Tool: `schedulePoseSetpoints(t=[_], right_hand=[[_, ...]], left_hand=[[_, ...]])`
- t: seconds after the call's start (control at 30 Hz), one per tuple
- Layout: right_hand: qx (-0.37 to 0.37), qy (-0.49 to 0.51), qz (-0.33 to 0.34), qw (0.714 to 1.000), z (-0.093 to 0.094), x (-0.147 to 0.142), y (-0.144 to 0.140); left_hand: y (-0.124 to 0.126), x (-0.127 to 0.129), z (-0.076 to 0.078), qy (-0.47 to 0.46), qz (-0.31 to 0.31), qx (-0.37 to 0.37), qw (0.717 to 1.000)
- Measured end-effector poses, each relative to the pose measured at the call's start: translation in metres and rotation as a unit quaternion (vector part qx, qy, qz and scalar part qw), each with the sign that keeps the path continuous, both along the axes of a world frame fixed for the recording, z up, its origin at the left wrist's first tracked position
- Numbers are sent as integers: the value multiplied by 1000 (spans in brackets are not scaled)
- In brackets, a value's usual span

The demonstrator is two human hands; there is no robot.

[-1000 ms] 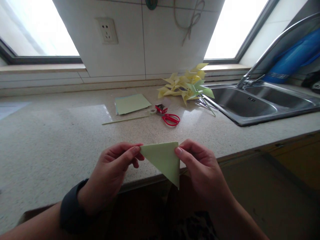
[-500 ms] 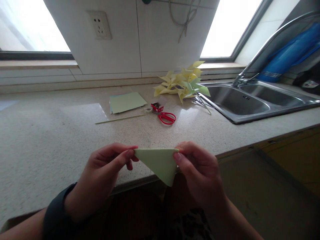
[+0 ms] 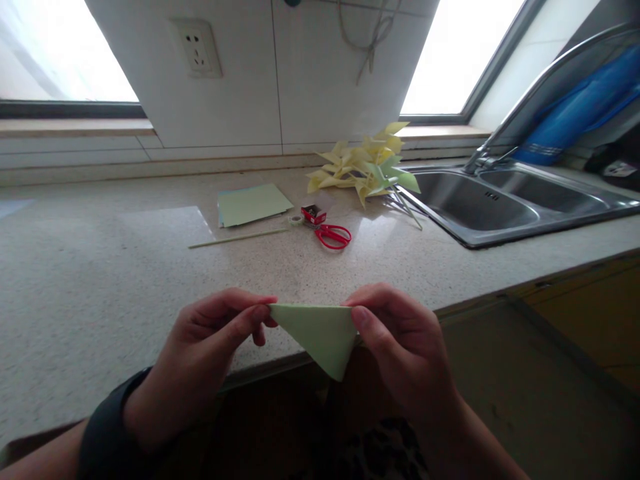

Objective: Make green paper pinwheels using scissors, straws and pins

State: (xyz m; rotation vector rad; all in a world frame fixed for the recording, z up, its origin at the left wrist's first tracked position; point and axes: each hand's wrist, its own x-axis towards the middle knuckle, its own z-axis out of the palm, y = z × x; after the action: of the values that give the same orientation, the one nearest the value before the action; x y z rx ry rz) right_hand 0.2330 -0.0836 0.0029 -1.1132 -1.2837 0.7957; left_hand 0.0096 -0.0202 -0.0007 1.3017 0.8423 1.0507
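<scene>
Low in the middle of the frame, a folded green paper triangle [image 3: 320, 337] hangs in the air over the front edge of the countertop [image 3: 100, 293], its long edge level on top and its point aimed down. Its surface is pale green, smooth and flat, with crisp edges. At the left corner the left hand [image 3: 200, 353] pinches it between thumb and forefinger, a dark band around that wrist; at the right corner the right hand [image 3: 400, 347] pinches it the same way, thumb pressed on the near face.

Further up the frame, on the speckled countertop, lies a stack of green paper sheets [image 3: 253, 203], with a thin stick [image 3: 239, 238] just below it. Right of these sit a small roll of tape [image 3: 297, 219], a little red box [image 3: 313, 214] and red scissors [image 3: 333, 236], close together. Behind them, near the tiled wall, rests a heap of yellow and green paper pinwheels [image 3: 367, 167], beside the steel sink [image 3: 480, 207] at the right of the frame. A wall socket [image 3: 196, 48] shows at the upper left. Nothing lies between the hands and those things.
</scene>
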Motion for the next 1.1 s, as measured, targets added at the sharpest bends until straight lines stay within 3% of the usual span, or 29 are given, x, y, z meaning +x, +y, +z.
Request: schedulePoseSetpoints(t=[0.2,0.37,0.6,0.93,1.1], right_hand=[[-10,30,49,998,-1,1,-2],[-21,29,41,998,-1,6,0],[-114,53,80,989,-4,7,1],[-146,-83,100,981,-4,8,-2],[-156,-111,70,979,-8,6,-2]], left_hand=[[2,4,2,-16,20,-24,999],[2,4,1,-22,1,-28,999],[4,5,1,-50,14,-44,998],[6,8,0,-81,27,-80,993],[7,7,-1,-85,31,-93,991]])
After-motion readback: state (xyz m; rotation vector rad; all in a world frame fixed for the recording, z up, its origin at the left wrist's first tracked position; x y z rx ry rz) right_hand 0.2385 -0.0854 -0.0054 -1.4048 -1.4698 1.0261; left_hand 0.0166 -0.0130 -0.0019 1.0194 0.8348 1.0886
